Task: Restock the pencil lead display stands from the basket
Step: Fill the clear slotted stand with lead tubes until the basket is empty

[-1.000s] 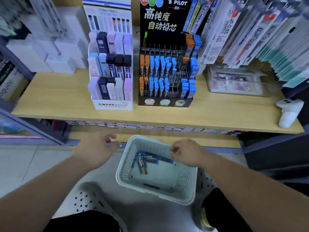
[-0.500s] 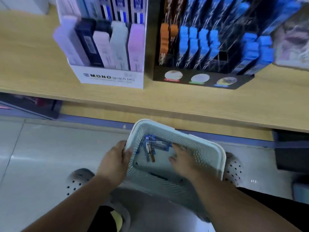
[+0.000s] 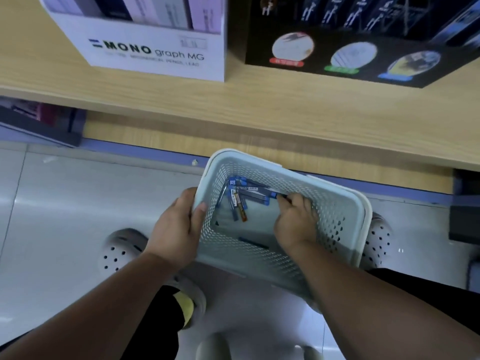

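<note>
Left hand [image 3: 179,229]: fingers clamped over the rim of the basket [image 3: 363,211], which looks tilted, below the shelf [image 3: 233,105]. Right hand [image 3: 293,222] is inside, fingers curled at the blue-capped end of the lead cases [image 3: 249,193] heaped in the far-left corner; I cannot tell if 1 is pinched. Risks I see: cases lie crossed, so lifting 1 may drag others, and more tilt could spill them.

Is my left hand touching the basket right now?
Touching. The head view shows the left hand gripping the basket, thumb hooked over its left rim.
</note>
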{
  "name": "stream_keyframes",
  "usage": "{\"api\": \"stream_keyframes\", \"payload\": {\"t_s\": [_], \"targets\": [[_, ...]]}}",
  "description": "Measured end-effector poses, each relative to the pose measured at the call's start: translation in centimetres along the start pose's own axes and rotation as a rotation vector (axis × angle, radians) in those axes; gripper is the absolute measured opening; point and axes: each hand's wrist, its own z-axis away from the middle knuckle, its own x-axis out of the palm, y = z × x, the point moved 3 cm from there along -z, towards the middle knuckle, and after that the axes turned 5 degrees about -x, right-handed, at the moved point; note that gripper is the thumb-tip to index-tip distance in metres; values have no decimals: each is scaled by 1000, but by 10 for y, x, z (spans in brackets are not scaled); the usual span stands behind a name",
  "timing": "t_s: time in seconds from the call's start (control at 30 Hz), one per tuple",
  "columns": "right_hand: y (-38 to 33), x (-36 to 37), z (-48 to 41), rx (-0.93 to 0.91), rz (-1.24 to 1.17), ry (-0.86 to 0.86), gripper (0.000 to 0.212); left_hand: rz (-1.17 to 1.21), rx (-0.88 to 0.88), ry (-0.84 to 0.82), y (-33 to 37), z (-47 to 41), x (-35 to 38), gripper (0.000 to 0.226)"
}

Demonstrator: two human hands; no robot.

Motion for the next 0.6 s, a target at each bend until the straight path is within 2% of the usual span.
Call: {"api": "stream_keyframes", "payload": {"t_s": [0.13, 0.23, 0.37, 0.47, 0.6], "targets": [[-5, -1, 6, -202, 45, -151, 77, 4, -6, 20, -4, 2, 2, 40], [-10, -1, 8, -316, 17, -254, 65, 6, -7, 37, -3, 1, 3, 41], [-9, 8, 9, -248, -72, -368, 30, 11, -12, 44, -6, -1, 4, 42], [-13, 14, 10, -183, -140, -428, 23, 24, -28, 59, -5, 0, 6, 41], [-16, 17, 8, -100, -169, -427, 21, 35, -46, 89, -5, 0, 7, 39]]}}
